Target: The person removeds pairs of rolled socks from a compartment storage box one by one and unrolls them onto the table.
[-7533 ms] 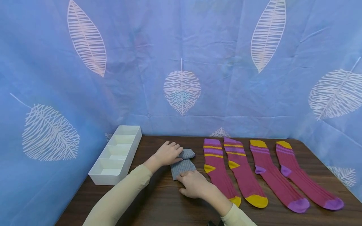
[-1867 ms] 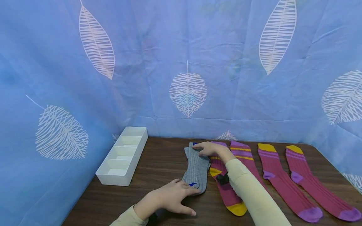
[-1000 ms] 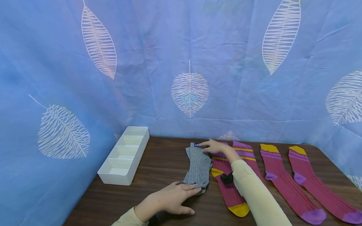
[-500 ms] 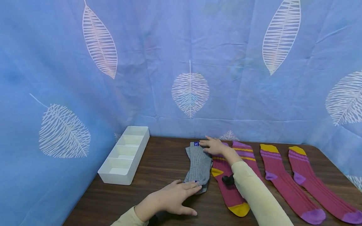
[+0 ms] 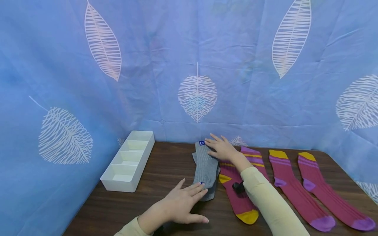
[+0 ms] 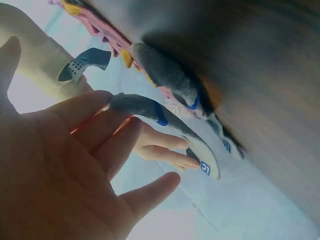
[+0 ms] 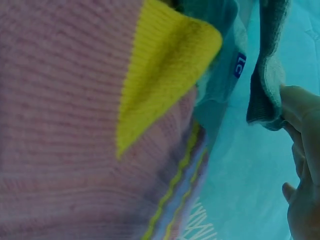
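A grey ribbed sock (image 5: 203,165) with a blue LC label at its cuff is held stretched between both hands. In the left wrist view this held sock (image 6: 192,137) hangs above a second grey sock (image 6: 162,72) lying on the table. My left hand (image 5: 180,204) pinches the toe end between its fingers, thumb spread away. The right hand (image 5: 223,150) pinches the cuff end beside the label, its other fingers spread. In the right wrist view the cuff of the held sock (image 7: 270,85) is at the fingertips. Most of the lower sock (image 5: 210,195) is hidden under the upper one.
A white compartment box (image 5: 133,178) stands at the left. Several maroon socks lie flat at the right: striped ones with yellow heels (image 5: 225,178), and others with yellow cuffs (image 5: 278,154) and purple toes (image 5: 323,223). A blue leaf-print cloth (image 5: 147,65) hangs behind the dark wooden table (image 5: 112,209).
Earlier the grey socks lay partly folded; they were then spread out in a stack. In the last half second both hands have lifted the upper sock off the lower one.
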Available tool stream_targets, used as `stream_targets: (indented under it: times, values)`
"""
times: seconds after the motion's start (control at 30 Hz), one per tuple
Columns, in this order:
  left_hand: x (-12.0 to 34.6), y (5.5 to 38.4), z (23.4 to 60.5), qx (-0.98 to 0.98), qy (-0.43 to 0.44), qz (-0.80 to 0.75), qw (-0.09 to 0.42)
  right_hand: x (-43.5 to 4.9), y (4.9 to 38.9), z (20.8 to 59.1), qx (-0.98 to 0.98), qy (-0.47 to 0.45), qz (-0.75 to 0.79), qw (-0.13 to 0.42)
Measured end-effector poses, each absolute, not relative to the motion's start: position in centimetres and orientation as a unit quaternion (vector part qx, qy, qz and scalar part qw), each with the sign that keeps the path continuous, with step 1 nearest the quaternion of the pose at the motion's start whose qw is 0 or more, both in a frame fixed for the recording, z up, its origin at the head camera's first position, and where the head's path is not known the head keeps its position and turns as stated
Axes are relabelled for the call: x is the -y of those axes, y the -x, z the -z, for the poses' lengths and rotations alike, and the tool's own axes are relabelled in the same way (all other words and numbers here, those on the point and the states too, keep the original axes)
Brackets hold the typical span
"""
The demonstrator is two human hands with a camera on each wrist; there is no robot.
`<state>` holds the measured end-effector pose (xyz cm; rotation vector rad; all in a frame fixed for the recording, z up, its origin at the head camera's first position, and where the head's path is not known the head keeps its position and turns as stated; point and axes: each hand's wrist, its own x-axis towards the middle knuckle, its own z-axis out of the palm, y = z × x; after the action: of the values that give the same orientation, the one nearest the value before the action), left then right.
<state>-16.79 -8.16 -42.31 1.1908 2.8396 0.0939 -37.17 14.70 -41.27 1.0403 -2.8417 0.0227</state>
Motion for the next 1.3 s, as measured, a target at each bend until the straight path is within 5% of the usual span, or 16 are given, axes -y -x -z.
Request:
stream_targets:
  times: [0.47,1.3]
  values:
    - [11.0,15.5,41.5,-0.93,-0.365,0.019,-0.029,-11.3,36.7,40.1,0.929,-0.356,-0.017,0.099]
    - [15.8,14.7,42.9,-0.955,-0.297,0.02,0.023,-3.6,37.4,42.2,0.926,-0.376,-0.035,0.022]
